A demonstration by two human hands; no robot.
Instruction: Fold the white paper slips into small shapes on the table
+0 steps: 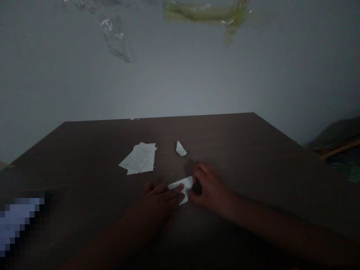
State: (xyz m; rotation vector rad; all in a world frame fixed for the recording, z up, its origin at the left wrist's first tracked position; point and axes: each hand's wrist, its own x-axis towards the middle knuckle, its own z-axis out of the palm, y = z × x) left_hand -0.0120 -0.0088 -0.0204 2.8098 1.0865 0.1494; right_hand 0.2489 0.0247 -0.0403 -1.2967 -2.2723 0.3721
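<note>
A folded piece of white paper [181,189] lies on the dark wood-grain table [213,137], close to the front of my view. My left hand [157,200] presses its fingers onto the paper's left part. From the right, my right hand [209,187] curls around the other end, partly hiding it. Farther back lie a small folded white paper wedge [181,149] and a loose pile of printed sheets [137,159], both apart from my hands.
A pixelated pale patch [17,225] covers the lower left corner. The table's far edge runs along a grey wall [180,71] with plastic and greenish tape remnants [208,13]. A dark object with a wooden stick [340,148] sits beyond the right edge.
</note>
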